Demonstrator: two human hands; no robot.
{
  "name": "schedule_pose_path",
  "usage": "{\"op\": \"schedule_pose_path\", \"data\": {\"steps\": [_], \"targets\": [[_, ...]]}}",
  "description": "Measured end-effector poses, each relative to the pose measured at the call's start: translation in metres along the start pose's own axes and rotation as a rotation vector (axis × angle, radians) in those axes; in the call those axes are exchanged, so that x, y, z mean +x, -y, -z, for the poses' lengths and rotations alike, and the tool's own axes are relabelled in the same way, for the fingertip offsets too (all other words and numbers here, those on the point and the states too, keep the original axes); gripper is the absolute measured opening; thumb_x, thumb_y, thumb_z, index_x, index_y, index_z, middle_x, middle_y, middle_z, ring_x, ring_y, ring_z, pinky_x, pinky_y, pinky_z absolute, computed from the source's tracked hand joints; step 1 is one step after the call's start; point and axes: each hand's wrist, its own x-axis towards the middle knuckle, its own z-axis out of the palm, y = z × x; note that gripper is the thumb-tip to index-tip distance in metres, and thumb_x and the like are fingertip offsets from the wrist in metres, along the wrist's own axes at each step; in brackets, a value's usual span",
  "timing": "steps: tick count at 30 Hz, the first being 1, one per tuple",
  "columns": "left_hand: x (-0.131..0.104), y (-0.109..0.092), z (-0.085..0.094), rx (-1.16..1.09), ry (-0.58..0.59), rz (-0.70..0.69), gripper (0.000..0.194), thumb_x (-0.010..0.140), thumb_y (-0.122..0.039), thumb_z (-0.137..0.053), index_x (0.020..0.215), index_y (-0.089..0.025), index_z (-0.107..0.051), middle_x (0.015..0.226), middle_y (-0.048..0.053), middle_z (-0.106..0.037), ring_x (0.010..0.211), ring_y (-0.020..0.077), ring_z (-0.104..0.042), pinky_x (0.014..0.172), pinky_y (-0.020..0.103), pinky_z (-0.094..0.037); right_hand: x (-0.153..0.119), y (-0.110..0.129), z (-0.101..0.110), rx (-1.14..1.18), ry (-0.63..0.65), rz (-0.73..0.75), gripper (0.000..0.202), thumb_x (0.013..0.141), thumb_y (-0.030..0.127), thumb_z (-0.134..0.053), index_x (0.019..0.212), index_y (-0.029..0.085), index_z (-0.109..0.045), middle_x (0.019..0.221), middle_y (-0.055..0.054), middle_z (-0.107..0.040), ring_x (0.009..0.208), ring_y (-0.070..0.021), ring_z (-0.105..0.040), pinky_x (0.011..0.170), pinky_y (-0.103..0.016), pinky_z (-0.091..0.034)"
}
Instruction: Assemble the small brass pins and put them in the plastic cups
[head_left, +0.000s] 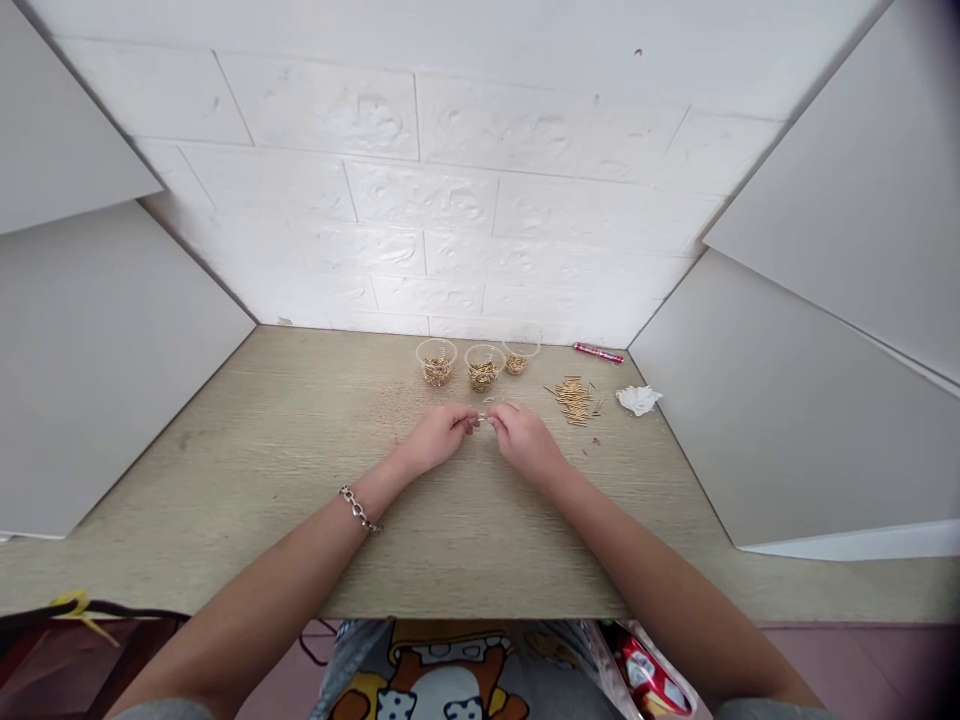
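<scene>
Tabletop spreading left of the grip, near edge running well apart, cups standing just beyond, left hand and right hand jointly pinching small gold piece

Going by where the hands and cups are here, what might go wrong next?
The small gold piece between the left hand and right hand could slip away. The open cups just beyond might be knocked and spill. The loose gold pins beside the right hand could scatter if brushed.
</scene>
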Motion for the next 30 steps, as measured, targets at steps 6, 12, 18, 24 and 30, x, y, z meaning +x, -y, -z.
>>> {"op": "schedule_pose_path", "data": {"steps": [6,12,18,24,30], "targets": [[0.0008,-0.001,0.0015,-0.034,0.022,0.032,0.027,0.079,-0.026,-0.033,0.065,-0.016,-0.053,0.058,-0.002,-0.052,0.06,0.0114,-0.048,0.059,0.021,-0.036,0.0016,-0.0022,-0.0063,0.185,-0.077,-0.086,0.015,0.079,0.014,-0.04,0.077,0.016,-0.054,0.072,-0.002,-0.058,0.068,-0.0122,-0.05,0.063,-0.022,-0.036],[0.0008,-0.0038,0.0015,-0.05,0.009,0.08,0.025,0.077,-0.026,-0.036,0.067,-0.016,-0.056,0.061,-0.001,-0.056,0.062,0.0123,-0.049,0.061,0.022,-0.037,0.0007,0.0026,-0.007,0.03,-0.063,-0.043,0.019,0.081,0.015,-0.034,0.081,0.016,-0.053,0.078,-0.006,-0.056,0.074,-0.0154,-0.049,0.066,-0.026,-0.036],[-0.0006,-0.0035,0.0009,-0.007,0.009,0.072,0.024,0.077,-0.024,-0.036,0.071,-0.017,-0.059,0.07,0.001,-0.061,0.068,0.0137,-0.052,0.065,0.024,-0.037,0.0004,0.0028,-0.0034,-0.081,0.028,0.009,0.02,0.081,0.013,-0.033,0.084,0.015,-0.053,0.079,-0.007,-0.055,0.073,-0.0158,-0.048,0.065,-0.026,-0.035],[-0.001,-0.0028,0.001,-0.001,0.031,0.04,0.026,0.078,-0.024,-0.035,0.069,-0.017,-0.058,0.069,0.001,-0.06,0.067,0.0134,-0.052,0.063,0.023,-0.036,0.001,-0.0011,-0.0027,0.094,0.013,-0.031,0.017,0.08,0.013,-0.037,0.078,0.016,-0.053,0.076,-0.004,-0.057,0.071,-0.0133,-0.049,0.064,-0.024,-0.035],[-0.0001,-0.0037,0.002,-0.024,0.039,0.072,0.026,0.078,-0.027,-0.034,0.067,-0.017,-0.056,0.063,-0.001,-0.057,0.063,0.0125,-0.049,0.059,0.022,-0.035,0.0022,-0.0016,-0.0069,0.263,-0.038,-0.165,0.015,0.076,0.014,-0.041,0.071,0.017,-0.055,0.064,0.0,-0.057,0.062,-0.0114,-0.049,0.059,-0.022,-0.035]]}}
